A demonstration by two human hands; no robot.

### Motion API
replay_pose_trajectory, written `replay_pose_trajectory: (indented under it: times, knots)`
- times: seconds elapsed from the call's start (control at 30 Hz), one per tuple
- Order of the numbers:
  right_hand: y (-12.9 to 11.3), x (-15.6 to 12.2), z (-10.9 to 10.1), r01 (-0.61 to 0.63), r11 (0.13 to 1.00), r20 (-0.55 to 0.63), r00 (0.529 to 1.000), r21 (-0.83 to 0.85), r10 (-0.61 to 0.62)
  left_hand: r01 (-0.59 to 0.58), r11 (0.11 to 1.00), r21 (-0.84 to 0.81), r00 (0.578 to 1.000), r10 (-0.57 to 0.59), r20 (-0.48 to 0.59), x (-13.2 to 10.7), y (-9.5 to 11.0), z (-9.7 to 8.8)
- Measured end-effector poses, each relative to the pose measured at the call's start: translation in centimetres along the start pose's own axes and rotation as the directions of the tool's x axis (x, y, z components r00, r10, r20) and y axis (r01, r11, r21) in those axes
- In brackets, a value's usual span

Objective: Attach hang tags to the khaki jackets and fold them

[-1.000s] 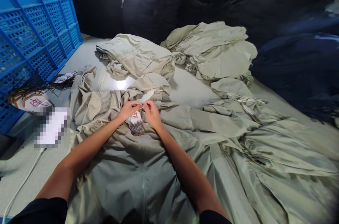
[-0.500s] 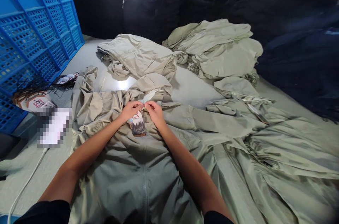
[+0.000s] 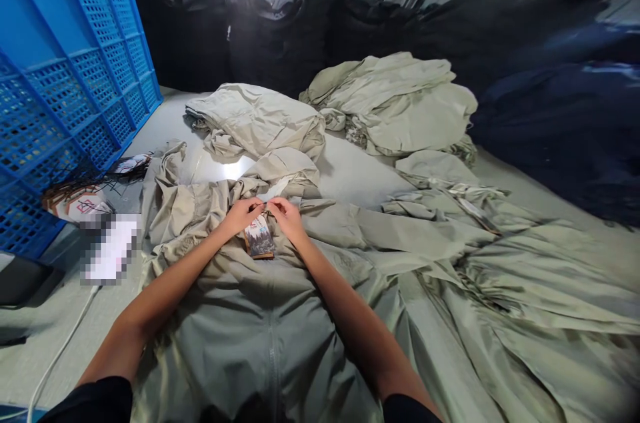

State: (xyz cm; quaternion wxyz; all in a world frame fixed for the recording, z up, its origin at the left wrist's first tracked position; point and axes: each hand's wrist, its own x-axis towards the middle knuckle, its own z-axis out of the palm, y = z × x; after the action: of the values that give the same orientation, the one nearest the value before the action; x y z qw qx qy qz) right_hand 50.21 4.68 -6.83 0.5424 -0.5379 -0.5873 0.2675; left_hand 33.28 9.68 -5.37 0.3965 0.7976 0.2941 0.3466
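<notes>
A khaki zip-front jacket [image 3: 225, 309] lies spread in front of me, its collar end away from me. At the neck, my left hand [image 3: 242, 215] and my right hand [image 3: 286, 215] meet with fingertips pinched together. Between them shows a small dark bit, which looks like the string of the hang tag [image 3: 259, 243]; its exact shape is mostly hidden by the fingers. The tag, printed with a forest picture and a red logo, rests on the jacket just below both hands. Pale cloth of the collar shows right behind the fingertips.
A blue plastic crate [image 3: 95, 56] stands at the left. Beside it lie hang tags with black strings [image 3: 80, 204] and a blurred white device [image 3: 113, 249] on a white cable [image 3: 63, 346]. Folded khaki garments [image 3: 260, 116] and a larger pile [image 3: 400, 99] sit behind; more garments [image 3: 540, 263] spread right.
The view has tilted up slightly, so more of the background shows. Both hands stay together at the collar, still pinching; the hang tag has turned a little beneath them.
</notes>
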Motion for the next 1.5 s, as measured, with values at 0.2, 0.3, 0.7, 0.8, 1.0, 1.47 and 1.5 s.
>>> replay_pose_trajectory:
  times: [0.2, 0.3, 0.7, 0.8, 1.0, 1.47, 1.5]
  knots:
    - [-1.0, -1.0, 0.6, 0.216, 0.931, 0.065, 0.976, -0.294, -0.206, -0.115, 0.959, 0.257, 0.993, 0.111, 0.03, -2.5, 1.4, -2.6]
    - [-2.5, -2.0, 1.4, 0.406, 0.767, 0.229, 0.914, -0.496, -0.336, -0.148, 0.918, 0.367, 0.989, 0.128, 0.079, -5.9, 1.7, -4.5]
    - [-7.8, -2.5, 5.7, 0.676, 0.378, 0.555, 0.736, -0.633, -0.387, 0.212, 0.635, 0.743, 0.964, -0.01, -0.266, -22.1, 3.2, -12.7]
    - [-8.0, -2.6, 6.8, 0.687, 0.359, 0.575, 0.726, -0.632, -0.377, 0.37, 0.51, 0.776, 0.914, -0.051, -0.402, -25.2, 3.5, -13.4]
    - [-7.3, -4.3, 9.5, 0.691, 0.386, 0.537, 0.72, -0.611, -0.439, 0.528, 0.343, 0.777, 0.842, -0.095, -0.531, -27.3, 3.4, -12.7]
    - [-6.3, -4.8, 9.9, 0.651, 0.521, 0.478, 0.759, -0.552, -0.442, 0.578, 0.316, 0.753, 0.814, -0.146, -0.563, -27.0, 3.9, -12.1]
    - [-6.3, -4.8, 9.9, 0.653, 0.523, 0.482, 0.757, -0.547, -0.441, 0.588, 0.302, 0.75, 0.807, -0.154, -0.571, -27.0, 4.0, -12.1]
